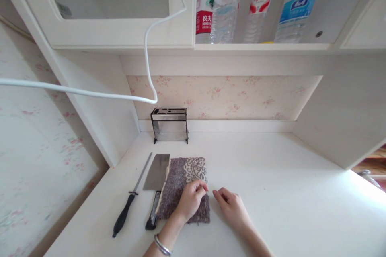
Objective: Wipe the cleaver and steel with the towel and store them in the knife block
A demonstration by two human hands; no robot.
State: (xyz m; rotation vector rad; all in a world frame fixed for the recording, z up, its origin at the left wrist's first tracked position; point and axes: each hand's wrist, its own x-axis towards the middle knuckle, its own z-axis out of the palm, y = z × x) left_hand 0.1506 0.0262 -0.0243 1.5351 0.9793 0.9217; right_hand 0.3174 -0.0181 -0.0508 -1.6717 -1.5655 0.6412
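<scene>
My left hand [192, 200] rests over the folded purple-grey cloth [176, 180], its fingers curled in near the cloth's right edge. No object shows in its fingers. Just right of the cloth, my right hand [231, 208] lies on the white counter with its fingers also curled and nothing seen in them. A cleaver [156, 172] lies flat to the left, its black handle toward me and partly beside the cloth's left edge. Further left is a sharpening steel [126, 209] with a black handle, its rod pointing away from me.
At the back of the counter [286, 209] stands a clear-sided knife block [169, 125]. A white cable [105, 95] hangs across the upper left. Overhead, an open cabinet shelf [262, 47] holds several plastic bottles [226, 8]. Side panels bound the counter left and right.
</scene>
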